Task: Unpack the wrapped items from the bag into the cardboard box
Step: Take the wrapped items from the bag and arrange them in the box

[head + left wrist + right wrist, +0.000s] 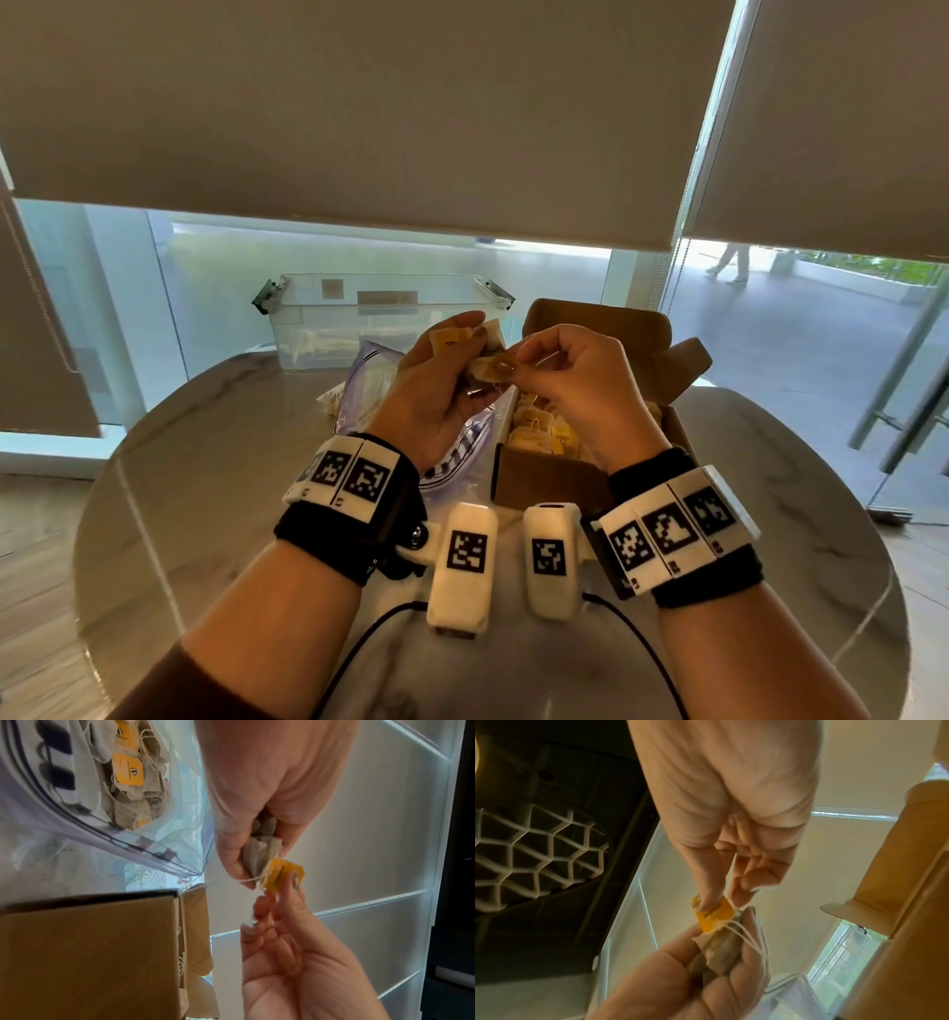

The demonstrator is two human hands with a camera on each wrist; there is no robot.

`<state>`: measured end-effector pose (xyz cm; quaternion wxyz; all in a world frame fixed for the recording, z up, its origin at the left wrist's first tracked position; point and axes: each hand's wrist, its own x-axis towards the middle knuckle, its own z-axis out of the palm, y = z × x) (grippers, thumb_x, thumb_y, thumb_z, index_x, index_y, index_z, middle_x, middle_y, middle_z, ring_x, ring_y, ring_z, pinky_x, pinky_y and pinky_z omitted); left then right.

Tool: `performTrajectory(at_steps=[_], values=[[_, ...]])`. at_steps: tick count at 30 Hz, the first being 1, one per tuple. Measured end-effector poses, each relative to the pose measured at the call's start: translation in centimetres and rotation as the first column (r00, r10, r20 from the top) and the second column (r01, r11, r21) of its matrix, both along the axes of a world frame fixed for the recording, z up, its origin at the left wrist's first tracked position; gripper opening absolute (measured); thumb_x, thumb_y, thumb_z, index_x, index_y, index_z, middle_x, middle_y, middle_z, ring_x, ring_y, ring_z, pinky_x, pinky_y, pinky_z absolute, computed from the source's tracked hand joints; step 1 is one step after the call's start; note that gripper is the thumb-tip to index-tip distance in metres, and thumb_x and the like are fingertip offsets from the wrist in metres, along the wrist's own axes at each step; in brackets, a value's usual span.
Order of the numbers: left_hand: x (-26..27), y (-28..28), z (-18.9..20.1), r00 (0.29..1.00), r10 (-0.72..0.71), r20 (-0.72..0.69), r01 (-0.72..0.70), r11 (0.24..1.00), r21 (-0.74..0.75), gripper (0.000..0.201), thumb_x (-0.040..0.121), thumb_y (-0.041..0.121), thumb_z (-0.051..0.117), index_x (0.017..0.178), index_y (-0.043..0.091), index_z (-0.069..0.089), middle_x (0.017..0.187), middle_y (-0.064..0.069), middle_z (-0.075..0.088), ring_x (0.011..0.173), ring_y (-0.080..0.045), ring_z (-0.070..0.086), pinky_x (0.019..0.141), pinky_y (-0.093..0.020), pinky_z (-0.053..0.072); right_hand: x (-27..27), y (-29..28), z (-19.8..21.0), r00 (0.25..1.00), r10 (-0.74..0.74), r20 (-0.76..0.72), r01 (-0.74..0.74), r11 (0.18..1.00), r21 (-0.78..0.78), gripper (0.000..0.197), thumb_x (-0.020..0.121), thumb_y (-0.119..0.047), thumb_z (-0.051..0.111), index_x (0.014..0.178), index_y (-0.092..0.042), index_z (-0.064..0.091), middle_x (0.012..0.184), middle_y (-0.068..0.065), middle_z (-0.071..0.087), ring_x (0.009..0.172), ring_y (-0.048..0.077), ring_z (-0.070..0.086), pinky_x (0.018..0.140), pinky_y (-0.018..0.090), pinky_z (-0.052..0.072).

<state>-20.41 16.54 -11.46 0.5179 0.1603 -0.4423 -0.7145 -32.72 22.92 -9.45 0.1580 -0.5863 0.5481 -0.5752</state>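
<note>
Both hands are hovering raised above the middle of the round marble table [215,462], meeting just over the gap between bag and box. The left hand [436,380] is curling its fingers around a small bunch of tea bags [475,354], the papery pouches bunched in its palm. The right hand [575,380] is pinching one yellow tag [282,874] between thumb and fingertips, the tag joined by white string to the pouches in the left hand; the other right fingers are folding loosely inward. In the left wrist view the tag is sitting right at the tips of both hands, which are almost touching there.

Beneath the left hand, a clear zip bag [369,390] with dark printed stripes is lying open on the table, holding more tea bags with yellow tags [128,770]. Just beside it on the right, under the right hand, the cardboard box [544,473] is standing with its lid flap [606,329] tipping back toward the far edge; a layer of tea bags [539,426] is already lying inside it.

Farther back, near the table's far edge, a clear plastic storage tub [380,313] with grey latches is standing; its contents are too faint to make out. Behind it, roller blinds [359,113] are hanging halfway down over glass walls.
</note>
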Motion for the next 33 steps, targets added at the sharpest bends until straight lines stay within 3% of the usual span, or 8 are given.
performTrajectory(at_steps=[3,8,14,21,23,26,29,33], values=[[0.0,-0.1,0.0,1.0,0.011,-0.006,-0.011,1.0,0.026,0.014,0.094,0.01,0.05,0.101,0.016,0.06,0.091,-0.008,0.068,0.076,-0.018,0.07,0.065,-0.033,0.059,-0.1,0.4,0.3,0.977,0.07,0.202,-0.076,0.997,0.022,0.014,0.077,-0.007,0.072,0.077,-0.016,0.061,0.08,0.005,0.067,0.057,0.006,0.064,0.052,0.019,0.052],[0.0,0.1,0.0,1.0,0.013,-0.023,-0.013,0.999,0.032,0.013,0.094,0.011,0.051,0.098,0.017,0.062,0.091,-0.007,0.07,0.078,-0.02,0.071,0.068,-0.034,0.06,-0.5,0.2,0.4,0.856,0.08,0.511,-0.12,0.992,0.046,0.013,0.083,-0.004,0.064,0.087,-0.014,0.058,0.085,0.009,0.067,0.068,0.018,0.068,0.053,0.025,0.052],[-0.1,0.2,0.1,0.998,0.06,-0.019,-0.059,0.998,0.01,0.013,0.093,0.009,0.051,0.099,0.017,0.061,0.096,-0.01,0.069,0.081,-0.02,0.07,0.07,-0.032,0.059,-0.6,0.3,0.5,0.788,0.086,0.61,-0.189,0.976,0.107,0.019,0.088,-0.003,0.058,0.104,-0.014,0.059,0.092,0.01,0.065,0.052,0.017,0.066,0.044,0.022,0.052],[0.1,0.1,0.2,0.994,0.109,-0.003,-0.109,0.993,0.038,0.017,0.091,0.0,0.051,0.099,0.01,0.061,0.082,-0.012,0.065,0.074,-0.02,0.067,0.069,-0.037,0.06,-1.5,0.4,0.7,0.543,0.182,0.82,-0.252,0.967,-0.048,0.019,0.089,0.004,0.052,0.099,-0.008,0.063,0.077,0.013,0.072,0.062,0.024,0.069,0.05,0.026,0.056],[0.1,0.3,0.3,0.993,0.113,0.02,-0.113,0.994,0.008,0.015,0.091,0.001,0.052,0.098,0.01,0.061,0.078,-0.011,0.063,0.07,-0.017,0.065,0.07,-0.035,0.06,-1.6,0.3,0.6,0.544,0.174,0.821,-0.236,0.971,-0.05,0.019,0.09,0.0,0.052,0.1,-0.01,0.065,0.08,0.012,0.073,0.068,0.023,0.069,0.053,0.028,0.057],[0.1,0.7,0.6,0.985,0.129,0.115,-0.122,0.991,-0.063,0.003,0.089,0.014,0.059,0.087,0.013,0.061,0.075,-0.006,0.059,0.065,-0.013,0.059,0.061,-0.025,0.057,-1.8,0.2,0.5,0.594,0.138,0.792,-0.204,0.979,-0.018,0.021,0.092,-0.003,0.052,0.104,-0.013,0.067,0.076,0.006,0.072,0.059,0.014,0.066,0.047,0.022,0.051],[0.1,1.1,0.7,0.942,0.19,0.276,-0.142,0.972,-0.187,0.023,0.087,0.032,0.062,0.074,0.013,0.057,0.063,-0.003,0.055,0.054,-0.013,0.048,0.048,-0.02,0.044,-2.0,-0.1,0.2,0.629,0.102,0.771,-0.192,0.981,0.026,0.02,0.089,-0.005,0.056,0.102,-0.015,0.068,0.074,0.003,0.069,0.052,0.007,0.055,0.043,0.019,0.04],[0.1,1.5,0.6,0.838,0.317,0.444,-0.14,0.912,-0.385,0.013,0.088,0.031,0.061,0.088,0.019,0.067,0.059,-0.001,0.06,0.047,-0.009,0.047,0.042,-0.018,0.037,-1.9,-0.4,0.1,0.616,0.115,0.78,-0.217,0.976,0.027,0.023,0.082,-0.007,0.062,0.105,-0.007,0.067,0.081,0.008,0.067,0.053,0.007,0.051,0.043,0.017,0.033]])
